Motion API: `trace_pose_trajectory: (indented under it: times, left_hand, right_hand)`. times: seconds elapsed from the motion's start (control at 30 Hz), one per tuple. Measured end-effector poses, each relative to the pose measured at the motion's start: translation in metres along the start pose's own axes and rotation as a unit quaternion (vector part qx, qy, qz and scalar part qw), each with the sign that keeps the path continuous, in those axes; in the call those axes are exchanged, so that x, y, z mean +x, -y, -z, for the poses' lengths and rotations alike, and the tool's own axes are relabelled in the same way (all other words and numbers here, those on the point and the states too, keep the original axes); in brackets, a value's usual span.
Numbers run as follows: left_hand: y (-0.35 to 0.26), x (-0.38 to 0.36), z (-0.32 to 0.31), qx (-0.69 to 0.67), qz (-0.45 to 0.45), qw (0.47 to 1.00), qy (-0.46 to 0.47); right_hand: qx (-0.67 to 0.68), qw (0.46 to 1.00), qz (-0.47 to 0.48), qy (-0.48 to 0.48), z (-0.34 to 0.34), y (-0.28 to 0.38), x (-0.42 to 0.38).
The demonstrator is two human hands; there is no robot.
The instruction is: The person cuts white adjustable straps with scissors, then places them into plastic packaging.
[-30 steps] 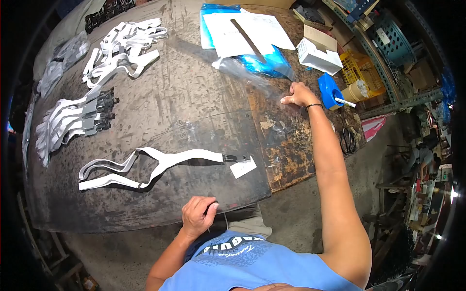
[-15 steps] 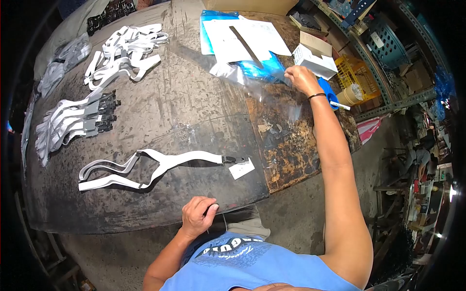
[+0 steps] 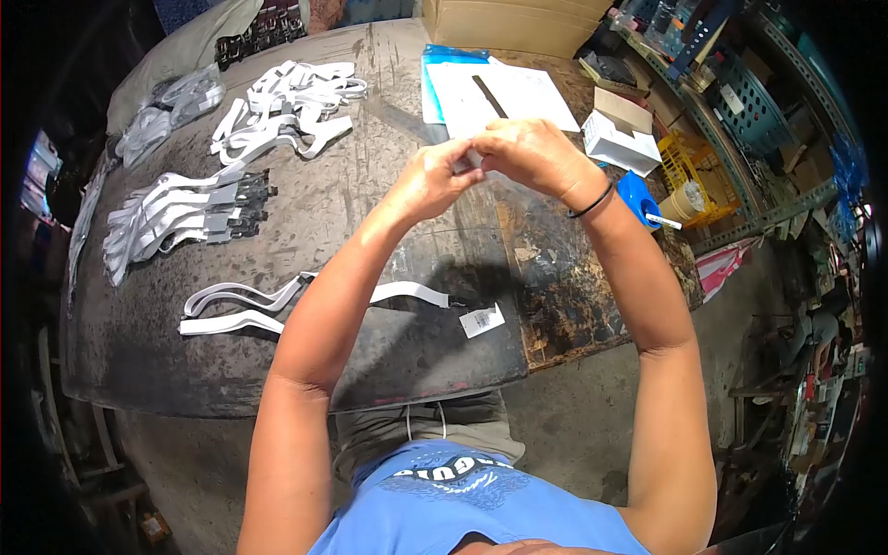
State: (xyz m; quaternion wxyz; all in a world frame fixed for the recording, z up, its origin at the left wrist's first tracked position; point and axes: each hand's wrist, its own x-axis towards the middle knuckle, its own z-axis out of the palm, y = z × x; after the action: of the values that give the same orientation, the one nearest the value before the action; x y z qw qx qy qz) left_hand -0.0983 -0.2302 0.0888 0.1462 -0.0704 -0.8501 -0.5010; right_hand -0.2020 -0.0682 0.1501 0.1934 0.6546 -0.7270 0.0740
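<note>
Across the front of the blue shirt (image 3: 435,509) we make out big white letters, AGUI, with the ends of the word lost in the curve of the cloth; the slanted script next to it seems to begin with "Tra", but we cannot read the rest. On the small white tag (image 3: 481,321) at the end of the white straps (image 3: 407,293) we see dark print, too small to read. The marks on the white pen (image 3: 663,222) also defeat us.

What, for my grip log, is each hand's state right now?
Left hand: curled closed; whether it holds anything cannot be told.
Right hand: curled closed, seemingly on clear plastic; exact grip hidden.
</note>
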Motion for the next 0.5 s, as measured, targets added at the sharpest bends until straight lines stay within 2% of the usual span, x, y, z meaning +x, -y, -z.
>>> trace_pose_trajectory:
  times: [0.03,0.1,0.23,0.3,0.33,0.37,0.4,0.47,0.5]
  left_hand:
    - [-0.002,-0.002,0.000,0.001,-0.004,1.000,0.004]
    - [-0.002,-0.018,0.004,0.094,0.029,0.994,-0.042]
    - [0.001,-0.068,0.008,0.101,0.057,0.991,-0.068]
    - [-0.001,-0.091,0.011,0.216,0.055,0.972,-0.080]
    - [0.008,-0.101,0.011,0.274,0.017,0.959,-0.070]
    - [-0.007,-0.108,0.010,0.275,0.015,0.960,-0.059]
    - [-0.024,-0.112,0.009,0.433,-0.041,0.891,-0.132]
    - [-0.054,-0.110,0.005,0.515,-0.131,0.825,-0.192]
    - [-0.049,-0.099,-0.006,0.387,-0.129,0.902,-0.142]
  right_hand:
    - [-0.007,1.000,-0.016,0.011,0.004,0.003,-0.004]
    - [-0.016,0.999,-0.043,-0.002,0.012,0.000,-0.020]
    - [0.103,0.986,-0.131,-0.012,0.014,-0.002,-0.050]
    - [0.228,0.947,-0.218,-0.058,0.020,0.019,-0.055]
    - [0.233,0.953,-0.185,-0.063,0.018,0.029,-0.056]
    - [0.210,0.962,-0.155,-0.077,0.013,0.040,-0.056]
    - [0.176,0.975,-0.100,-0.093,0.001,0.046,-0.058]
    - [0.147,0.983,-0.099,-0.056,-0.005,0.070,-0.057]
    - [0.107,0.987,-0.062,-0.105,0.002,0.093,-0.058]
